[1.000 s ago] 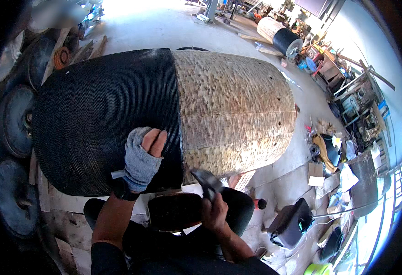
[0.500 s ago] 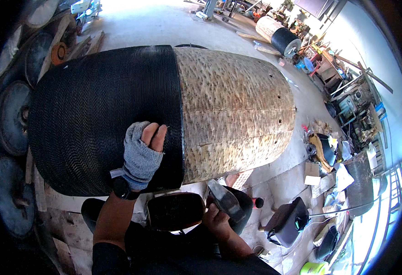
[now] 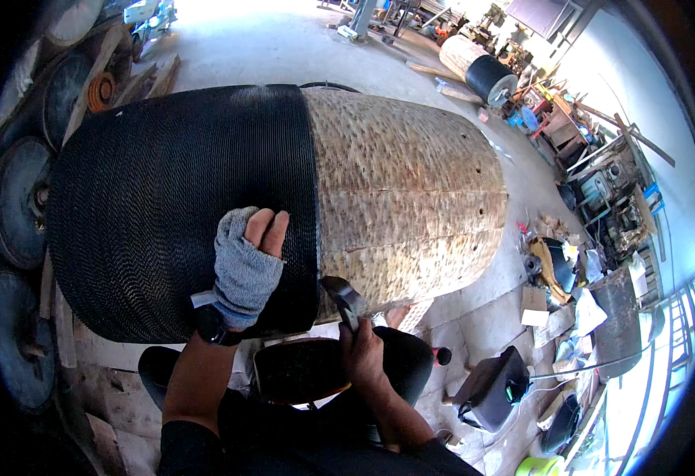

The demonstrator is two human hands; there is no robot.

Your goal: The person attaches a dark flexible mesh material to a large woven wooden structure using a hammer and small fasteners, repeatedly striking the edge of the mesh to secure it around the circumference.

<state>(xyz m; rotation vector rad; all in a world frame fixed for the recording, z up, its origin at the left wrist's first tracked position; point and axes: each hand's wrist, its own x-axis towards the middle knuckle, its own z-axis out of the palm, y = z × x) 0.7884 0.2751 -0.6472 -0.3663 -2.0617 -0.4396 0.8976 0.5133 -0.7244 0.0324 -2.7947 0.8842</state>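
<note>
A large barrel-shaped roller lies sideways before me. Its left part carries tight black ridged winding (image 3: 165, 198); its right part is bare, pitted wood (image 3: 411, 174) with a few dark holes. My left hand (image 3: 248, 258), in a grey glove that leaves some fingertips bare, rests on the winding near its right edge. Its fingers are curled in, and whatever they pinch is too small to make out. My right hand (image 3: 365, 358), ungloved, grips a hammer (image 3: 343, 297). The hammer's head is at the roller's near side, close to the seam between winding and wood; contact cannot be told.
A dark block-shaped object (image 3: 304, 369) sits between my knees. To the right stand a dark padded stool (image 3: 490, 389), a cardboard box (image 3: 533, 304) and scattered scrap. Metal discs (image 3: 24, 202) line the left side. A second, smaller roller (image 3: 486, 73) lies farther back.
My right hand has swung the hammer up and leftward, from beside my knee to the roller's seam. My left hand keeps its place on the winding.
</note>
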